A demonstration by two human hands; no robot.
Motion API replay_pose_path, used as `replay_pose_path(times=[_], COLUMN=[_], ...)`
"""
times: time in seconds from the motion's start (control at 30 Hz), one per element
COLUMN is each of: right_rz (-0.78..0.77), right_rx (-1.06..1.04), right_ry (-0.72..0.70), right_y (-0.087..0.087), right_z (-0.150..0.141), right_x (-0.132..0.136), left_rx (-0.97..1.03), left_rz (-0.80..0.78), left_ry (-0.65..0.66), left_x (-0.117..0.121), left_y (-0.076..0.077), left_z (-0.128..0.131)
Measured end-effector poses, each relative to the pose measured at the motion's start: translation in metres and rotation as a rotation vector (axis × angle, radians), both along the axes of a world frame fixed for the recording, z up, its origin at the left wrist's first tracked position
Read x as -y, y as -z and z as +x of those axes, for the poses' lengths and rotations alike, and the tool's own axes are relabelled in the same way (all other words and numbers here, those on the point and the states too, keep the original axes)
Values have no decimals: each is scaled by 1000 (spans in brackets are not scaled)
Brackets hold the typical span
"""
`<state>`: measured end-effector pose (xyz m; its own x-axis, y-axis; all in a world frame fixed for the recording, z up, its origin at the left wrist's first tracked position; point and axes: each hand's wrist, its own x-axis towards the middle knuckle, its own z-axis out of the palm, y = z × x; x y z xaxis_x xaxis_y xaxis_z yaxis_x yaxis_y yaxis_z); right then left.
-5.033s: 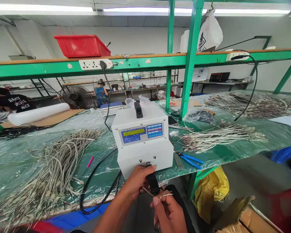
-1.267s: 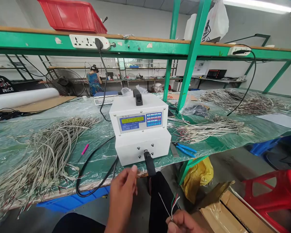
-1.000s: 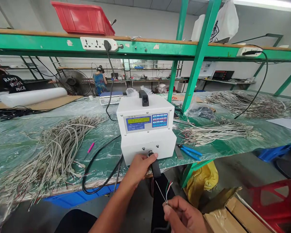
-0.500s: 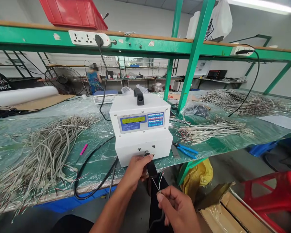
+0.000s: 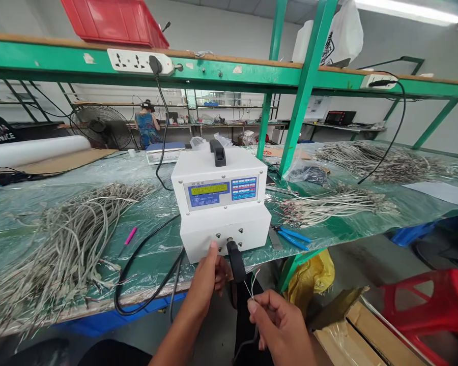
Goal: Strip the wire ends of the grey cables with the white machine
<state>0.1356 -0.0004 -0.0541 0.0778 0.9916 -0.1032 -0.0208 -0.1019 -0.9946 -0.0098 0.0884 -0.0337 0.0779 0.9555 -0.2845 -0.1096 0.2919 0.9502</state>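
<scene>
Green surface [image 5: 347, 231], plastic-covered, ran wide beyond the fingers. Green shelf [image 5: 221, 68] hung above it, with a red bin [image 5: 114, 23] and a power strip [image 5: 139, 61] up top. Big pile of grey cables [image 5: 68, 239] lay well left of the fingers on the surface; more bundles [image 5: 336, 203] lay to their right and further back. White machine [image 5: 221, 203] stood just beyond the fingers, display and keypad facing the person, black handle on its top. Black cord [image 5: 145, 274] looped off the surface edge left of the fingers. Red stool [image 5: 438, 305] and cardboard box [image 5: 351, 330] sat low to the right. Blue cutters [image 5: 293, 238] lay right of the machine, pink pen [image 5: 130, 236] left of it. Another person stood far back by a fan [image 5: 101, 127].

Left hand [image 5: 208, 277] was up at the machine's lower front, index tip touching the panel just left of the black plug [image 5: 234, 262], other fingers loosely curled, holding nothing clearly. Right hand [image 5: 282, 325] sat just below and right of the plug, thumb and index pinched closed on a thin cable [image 5: 252, 300]. Its stripped wires [image 5: 252, 282], green, red and white, poked up from the fingers, close to the plug; touching or not, cannot tell. Rest of the cable trailed down below the fingers.
</scene>
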Motion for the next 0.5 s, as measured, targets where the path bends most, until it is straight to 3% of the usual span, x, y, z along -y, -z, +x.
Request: replay_pose_path(times=[0.23, 0.4, 0.5], right_rz=[20, 66, 10], right_rx=[7, 38, 68], right_ry=[7, 5, 52], right_y=[0, -5, 9], right_z=[-2, -8, -5], right_x=[1, 3, 26], left_rx=[-32, -41, -20], left_rz=[-138, -197, -211], left_ry=[-57, -45, -51], left_x=[38, 54, 65], left_y=[41, 53, 56], left_z=[-1, 6, 8])
